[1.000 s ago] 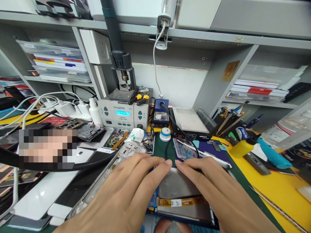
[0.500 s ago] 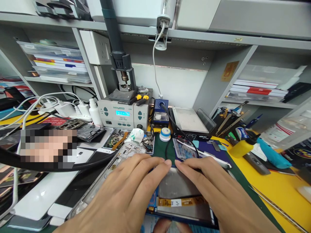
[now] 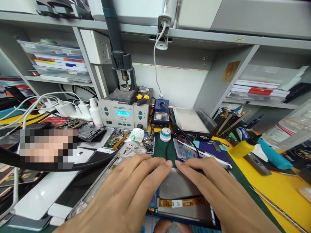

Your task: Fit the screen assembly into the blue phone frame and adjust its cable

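An opened phone (image 3: 179, 183) lies between my two hands, with a grey metal plate and part of a blue board showing. Across its lower part runs an orange flex cable (image 3: 190, 202) with a white label. My left hand (image 3: 126, 191) grips it from the left, fingers bent over the far edge and thumb at the near edge. From the right, my right hand (image 3: 213, 184) closes on it the same way, its index fingertip close to the left one. My palms and fingers hide both sides of the phone. A bare phone frame (image 3: 107, 174) lies beside my left hand.
A hot-air station (image 3: 123, 113) stands behind, its thick black hose (image 3: 85, 166) crossing on the left. Past my fingers are a solder paste tub (image 3: 165, 134), a parts tray (image 3: 116, 139) and a heating plate (image 3: 188, 119). Tweezers (image 3: 279, 208) and a yellow bottle (image 3: 243, 148) lie right.
Almost nothing differs. Both hands keep the same grip on the phone, and the whole view has shifted very slightly.
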A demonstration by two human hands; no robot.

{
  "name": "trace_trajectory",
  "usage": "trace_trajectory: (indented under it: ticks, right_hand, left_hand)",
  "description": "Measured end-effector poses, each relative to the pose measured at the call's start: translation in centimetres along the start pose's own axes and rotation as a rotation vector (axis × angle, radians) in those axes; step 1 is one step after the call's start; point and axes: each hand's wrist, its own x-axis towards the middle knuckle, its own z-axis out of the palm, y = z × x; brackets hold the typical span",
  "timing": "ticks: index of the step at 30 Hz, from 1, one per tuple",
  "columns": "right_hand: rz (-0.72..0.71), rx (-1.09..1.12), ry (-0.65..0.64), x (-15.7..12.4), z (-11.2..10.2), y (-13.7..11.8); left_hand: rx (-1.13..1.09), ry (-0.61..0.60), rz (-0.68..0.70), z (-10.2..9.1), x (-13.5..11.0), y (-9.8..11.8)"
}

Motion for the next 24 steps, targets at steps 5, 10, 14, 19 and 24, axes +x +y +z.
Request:
trace_trajectory:
  ticks: [5,10,14,19,24]
  right_hand:
    - [-0.001,-0.016,0.002,-0.1,0.2,0.0]
    - [-0.016,-0.025,0.001,-0.2,0.1,0.1]
    - [0.001,-0.023,0.029,0.1,0.1,-0.1]
    - [0.039,-0.074,0.095,1.5,0.4,-0.7]
    - [0.034,-0.096,0.093,1.8,0.3,-0.7]
  left_hand:
    - [0.035,0.016,-0.009,-0.4,0.3,0.4]
    - [0.01,0.019,-0.004,-0.3,0.3,0.4]
    - [-0.007,0.009,0.01,-0.2,0.1,0.0]
    - [-0.07,0.004,-0.063,-0.4,1.1,0.3]
    - [-0.098,-0.021,-0.125,-0.6,2.8,0.9]
